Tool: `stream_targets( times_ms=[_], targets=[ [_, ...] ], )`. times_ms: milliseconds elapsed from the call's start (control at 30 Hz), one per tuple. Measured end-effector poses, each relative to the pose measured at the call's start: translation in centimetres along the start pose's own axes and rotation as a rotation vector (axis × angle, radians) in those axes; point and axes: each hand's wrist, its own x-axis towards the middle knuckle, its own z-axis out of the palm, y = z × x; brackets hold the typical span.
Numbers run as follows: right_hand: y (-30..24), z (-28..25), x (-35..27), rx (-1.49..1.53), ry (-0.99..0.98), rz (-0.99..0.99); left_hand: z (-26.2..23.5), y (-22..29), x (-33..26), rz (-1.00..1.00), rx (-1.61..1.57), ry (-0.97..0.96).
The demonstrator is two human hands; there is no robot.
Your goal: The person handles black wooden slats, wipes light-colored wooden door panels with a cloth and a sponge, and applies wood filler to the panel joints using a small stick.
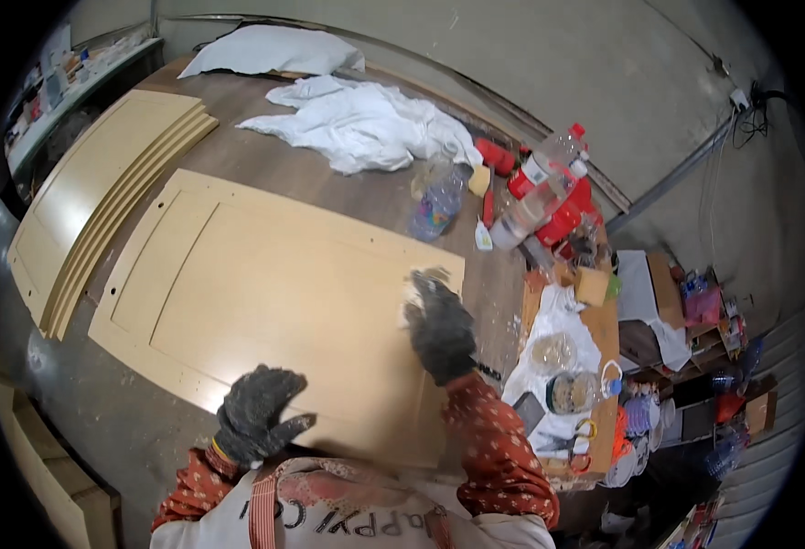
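A cream-coloured door panel [274,284] with grooved frame lines lies flat on the brown worktable [247,160] before me. My right hand [444,334], in a dark grey work glove, is closed over a white cloth [411,300] near the panel's right end. Most of the cloth is hidden under the fingers, and its edges look blurred. In a matching glove, my left hand [258,416] is at the panel's near edge, thumb and fingers apart, holding nothing.
Several similar panels [101,192] are stacked at the left. A crumpled white sheet [357,123] lies at the back beside a white sack [274,50]. Plastic bottles [441,201] crowd the right rear. A side table [608,343] at the right carries a cloth, jars and tape.
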Motion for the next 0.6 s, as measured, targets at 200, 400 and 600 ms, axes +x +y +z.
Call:
stream_targets(
  times_ms=[200, 400, 600],
  targets=[
    [1.9, 8.5, 8.8, 0.057, -0.184, 0.232, 0.8, -1.3, -1.6, -0.051, 0.011, -0.067],
    [6.2, 11.2, 14.0, 0.030, -0.506, 0.601, 2.5, -3.0, -2.2, -0.033, 0.015, -0.118],
    [11.6, 12.6, 14.9, -0.059, -0.317, 0.632, 2.8, -3.5, -0.6, -0.061, 0.013, -0.452]
  ],
)
